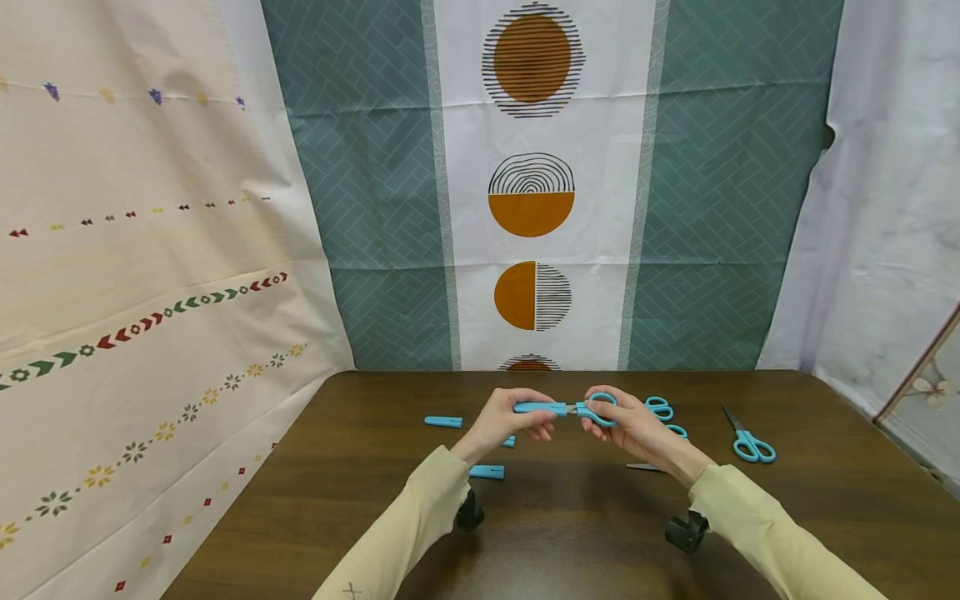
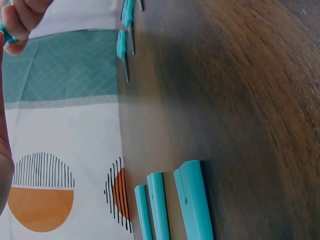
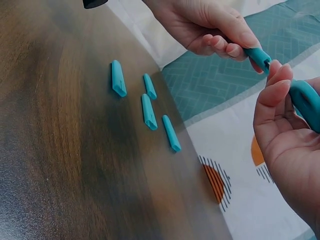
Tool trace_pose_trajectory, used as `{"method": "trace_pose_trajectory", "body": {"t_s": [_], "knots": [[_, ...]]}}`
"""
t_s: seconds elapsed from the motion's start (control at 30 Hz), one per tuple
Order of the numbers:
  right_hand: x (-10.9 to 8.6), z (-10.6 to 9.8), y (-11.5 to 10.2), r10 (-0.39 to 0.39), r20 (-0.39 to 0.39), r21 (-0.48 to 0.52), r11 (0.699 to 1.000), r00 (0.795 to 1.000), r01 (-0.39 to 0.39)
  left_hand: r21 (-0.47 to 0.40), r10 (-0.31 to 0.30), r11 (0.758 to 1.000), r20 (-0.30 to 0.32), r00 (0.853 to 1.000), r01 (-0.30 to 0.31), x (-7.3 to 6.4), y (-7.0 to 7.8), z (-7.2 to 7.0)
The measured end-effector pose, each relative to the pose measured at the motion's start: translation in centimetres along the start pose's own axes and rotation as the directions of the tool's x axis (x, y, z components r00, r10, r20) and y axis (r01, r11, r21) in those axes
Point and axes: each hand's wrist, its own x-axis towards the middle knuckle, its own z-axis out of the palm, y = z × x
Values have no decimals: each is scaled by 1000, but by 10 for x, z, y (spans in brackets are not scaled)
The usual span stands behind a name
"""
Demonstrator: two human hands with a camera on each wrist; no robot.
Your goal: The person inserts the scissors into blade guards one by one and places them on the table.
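Note:
Over the table, my left hand [image 1: 498, 423] grips a turquoise scissor blade cover [image 1: 540, 407] between thumb and fingers. My right hand [image 1: 641, 432] holds turquoise-handled scissors [image 1: 582, 410] by their handle, pointing left. Only a short bit of metal blade shows between handle and cover; the rest of the blade is hidden inside the cover. In the right wrist view the cover's open end [image 3: 260, 59] faces the right hand's fingertips [image 3: 280, 75], close beside them.
Several loose turquoise covers lie on the brown table, left of centre, among them a back one [image 1: 444, 422] and a nearer one [image 1: 487, 472]. Scissors [image 1: 750, 445] lie at the right. More scissors [image 1: 658, 408] are partly hidden behind my right hand. Cloth hangings [image 1: 397, 317] stand behind.

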Motion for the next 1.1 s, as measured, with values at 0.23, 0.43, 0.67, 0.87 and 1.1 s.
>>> {"method": "trace_pose_trajectory", "body": {"t_s": [0.23, 0.43, 0.67, 0.87, 1.1], "knots": [[1, 3, 0, 6, -25, 1, 1000, 1000, -6, 10, 5, 1000, -22, 1000, -5, -3, 7, 5], [1, 5, 2, -9, -28, -13, 1000, 1000, 9, -2, 3, 1000, -18, 1000, -3, -3, 6, 7], [2, 7, 3, -26, -50, -45, 999, 998, 24, 13, 12, 1000, -4, 1000, -12, 0, 8, 12], [3, 11, 4, -10, -92, -62, 998, 996, 4, 20, 13, 1000, -13, 1000, -13, 0, 9, 13], [4, 11, 3, 6, -79, -112, 994, 997, -15, 17, 14, 1000, -21, 1000, -13, -1, 8, 10]]}}
